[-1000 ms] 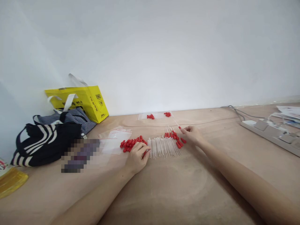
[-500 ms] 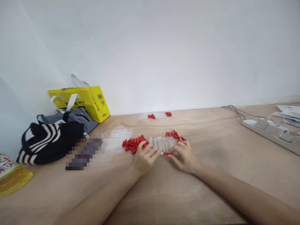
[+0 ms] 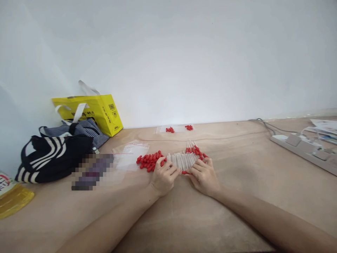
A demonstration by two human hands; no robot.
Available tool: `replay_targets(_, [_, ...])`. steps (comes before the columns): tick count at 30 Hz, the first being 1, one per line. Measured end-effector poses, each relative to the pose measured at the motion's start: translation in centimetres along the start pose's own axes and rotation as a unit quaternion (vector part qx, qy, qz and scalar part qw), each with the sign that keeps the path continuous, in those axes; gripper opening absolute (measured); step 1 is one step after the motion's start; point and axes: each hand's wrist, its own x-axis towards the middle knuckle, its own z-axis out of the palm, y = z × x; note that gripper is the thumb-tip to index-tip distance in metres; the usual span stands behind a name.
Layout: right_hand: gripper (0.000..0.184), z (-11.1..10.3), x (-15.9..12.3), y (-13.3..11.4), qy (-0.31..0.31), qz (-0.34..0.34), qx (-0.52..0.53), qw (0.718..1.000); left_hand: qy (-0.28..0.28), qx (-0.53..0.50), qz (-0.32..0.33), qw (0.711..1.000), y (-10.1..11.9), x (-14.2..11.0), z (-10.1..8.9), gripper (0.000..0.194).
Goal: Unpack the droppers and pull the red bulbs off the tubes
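Near the middle of the table, my left hand [image 3: 165, 175] and my right hand [image 3: 203, 174] are close together with fingers pinched. Between them shows part of a red rubber bulb [image 3: 184, 172], gripped by my right fingers. My left fingers close on a clear dropper tube, now mostly hidden by the hand. Behind lies a row of clear dropper tubes [image 3: 181, 161]. A heap of loose red bulbs [image 3: 149, 161] sits left of it, beside my left hand. Several droppers with red bulbs fitted [image 3: 194, 149] lie beyond my right hand, tubes pointing to the wall.
Clear zip bags [image 3: 131, 156] lie left of the heap. Against the wall, a bag of droppers [image 3: 179, 129] lies flat. A yellow bag [image 3: 107, 116], a black striped bag [image 3: 58, 156] and a bottle of yellow liquid [image 3: 15, 202] stand left. A power strip [image 3: 302, 151] lies right.
My right hand came from the fitted droppers on the right back toward my left hand, bringing a red bulb to the tube. The gap between the hands has narrowed, and less of the bulb shows.
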Motion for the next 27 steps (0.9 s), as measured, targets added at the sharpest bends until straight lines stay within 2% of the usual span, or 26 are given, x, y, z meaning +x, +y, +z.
replay_targets(11, [0.016,-0.6,-0.3,0.0,-0.044,-0.011,0.011,0.999,0.016,-0.021,-0.022,0.999,-0.3,-0.1,-0.4,0.017])
replay_targets(16, [0.019,-1.2,-0.1,1.3,-0.008,0.063,0.013,0.998,0.014,-0.035,-0.096,0.995,-0.9,-0.4,-0.9,0.017])
replay_targets(19, [0.020,-1.3,0.3,3.2,0.014,0.138,-0.008,0.990,-0.036,-0.079,-0.181,0.980,-1.5,0.1,-1.2,0.019])
replay_targets(22, [0.023,-1.1,0.4,5.7,0.016,0.267,-0.049,0.962,-0.111,-0.154,-0.318,0.929,-2.9,1.1,-1.4,0.023])
replay_targets(25, [0.026,-0.8,0.3,7.9,-0.018,0.393,-0.053,0.918,-0.215,-0.240,-0.451,0.833,-4.5,2.1,-1.2,0.026])
replay_targets(27, [0.028,-0.7,0.2,8.7,-0.059,0.453,-0.049,0.888,-0.277,-0.265,-0.489,0.783,-5.5,2.6,-0.8,0.026])
